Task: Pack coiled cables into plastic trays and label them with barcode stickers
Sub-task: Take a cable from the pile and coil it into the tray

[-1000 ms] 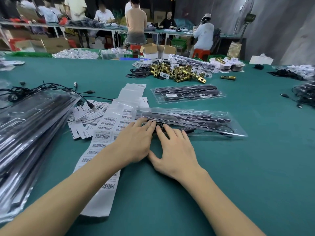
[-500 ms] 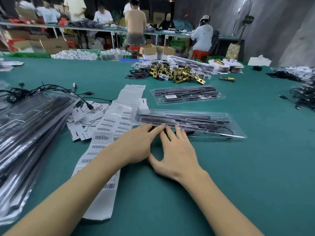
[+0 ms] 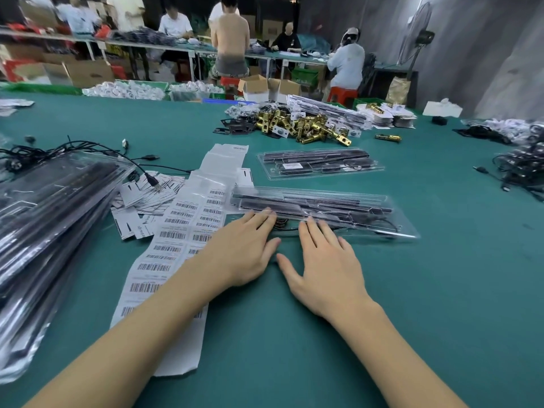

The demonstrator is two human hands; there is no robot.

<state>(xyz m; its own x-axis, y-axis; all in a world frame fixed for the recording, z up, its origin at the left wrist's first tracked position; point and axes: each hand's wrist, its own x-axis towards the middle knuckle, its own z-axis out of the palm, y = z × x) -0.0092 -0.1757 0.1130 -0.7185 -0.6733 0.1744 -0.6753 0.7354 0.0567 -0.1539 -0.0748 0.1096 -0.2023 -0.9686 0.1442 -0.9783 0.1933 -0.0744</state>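
Both hands have slid apart along the near edge of the tray (image 3: pixel 323 210) since the earlier views, where their fingertips nearly met over the same spot; a gap now lies between them, and a dark bundle of cable (image 3: pixel 281 222) shows in it at the tray's near lip. That reads as the cable being tucked in and the clear cover being pressed shut along its length, so this tray is probably close to ready for its sticker.

The tray lies lengthwise across the middle of the bench (image 3: pixel 441 290), its left end touching the sheet of barcode stickers (image 3: pixel 176 245). The left hand (image 3: pixel 244 251) lies palm down, fingers straight and together, their tips on the tray's near-left part, the heel over the sticker sheet. The right hand (image 3: pixel 326 263) is also flat and released, fingers spread, tips at the tray's near edge, thumb splayed toward the other hand. Neither grasps anything.

Beyond, toward the far edge, a second tray (image 3: pixel 321 164) already carries a white label. A stack of filled trays (image 3: pixel 50 219) sits at the left edge, with loose cables (image 3: pixel 73 151) behind it and small paper cards (image 3: pixel 147 195) beside it. Brass hardware (image 3: pixel 306 128) is heaped further back.
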